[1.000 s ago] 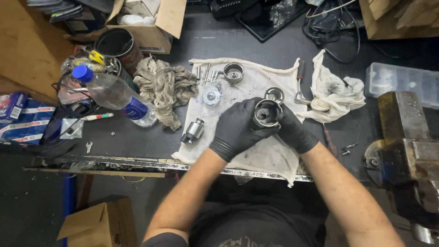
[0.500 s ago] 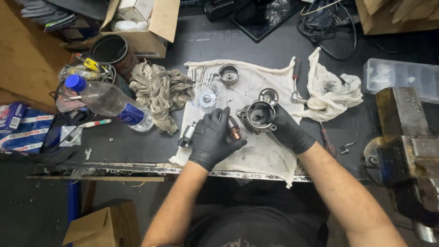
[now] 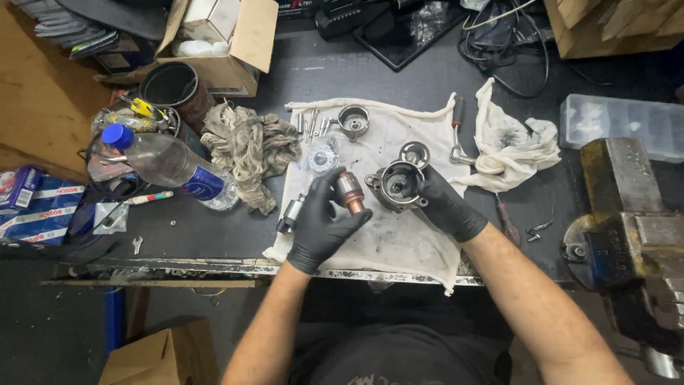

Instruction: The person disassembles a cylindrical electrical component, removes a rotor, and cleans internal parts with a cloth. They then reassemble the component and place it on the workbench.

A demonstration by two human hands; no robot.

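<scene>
Bench: dark worktop (image 3: pixel 442 78), white cloth (image 3: pixel 399 235) spread at front edge.
Left hand (image 3: pixel 322 227): black glove, fingers closed around armature (image 3: pixel 349 192), copper end toward cloth.
Right hand (image 3: pixel 445 207): black glove, gripping round metal housing (image 3: pixel 397 185) from right, open bore up.
Armature: just left of housing, apart.
Nearby: small cylinder (image 3: pixel 291 214) under left hand, cap (image 3: pixel 353 121), bolts (image 3: pixel 312 125), rag (image 3: pixel 249 153), bottle (image 3: pixel 167 164), vise (image 3: pixel 630 235).

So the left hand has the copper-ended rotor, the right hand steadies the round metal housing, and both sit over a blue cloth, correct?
Not quite: the cloth is white and stained, not blue, as the head view shows. The left hand does hold the copper-ended rotor, and the right hand steadies the round metal housing.
</scene>
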